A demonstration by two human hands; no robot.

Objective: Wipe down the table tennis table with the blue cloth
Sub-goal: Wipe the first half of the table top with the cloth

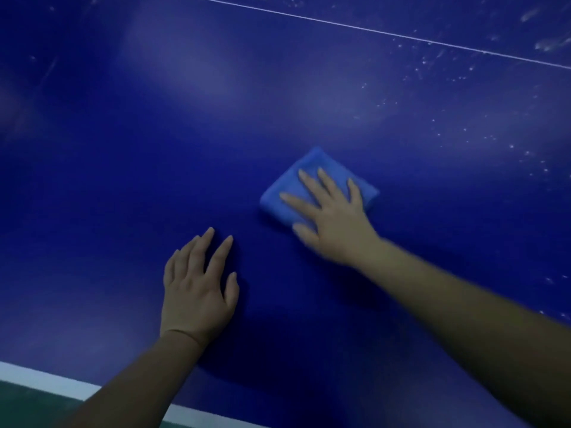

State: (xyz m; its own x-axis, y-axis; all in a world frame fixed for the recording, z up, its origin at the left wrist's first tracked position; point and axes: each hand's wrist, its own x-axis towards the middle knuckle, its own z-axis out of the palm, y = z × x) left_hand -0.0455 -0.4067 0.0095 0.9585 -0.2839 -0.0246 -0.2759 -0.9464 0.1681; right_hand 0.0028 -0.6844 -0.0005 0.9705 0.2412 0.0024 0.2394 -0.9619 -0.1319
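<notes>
The dark blue table tennis table (154, 149) fills the head view. A folded blue cloth (287, 193) lies on it right of centre. My right hand (333, 220) presses flat on the cloth with its fingers spread and straight, covering the cloth's near right part. My left hand (197, 291) rests on the bare table surface to the lower left of the cloth, fingers loosely spread, holding nothing.
A thin white line (386, 33) crosses the table at the top. White specks and smears (463, 128) dot the surface at the right. The table's white edge stripe (46, 379) runs along the bottom left, with green floor (18, 409) beyond it.
</notes>
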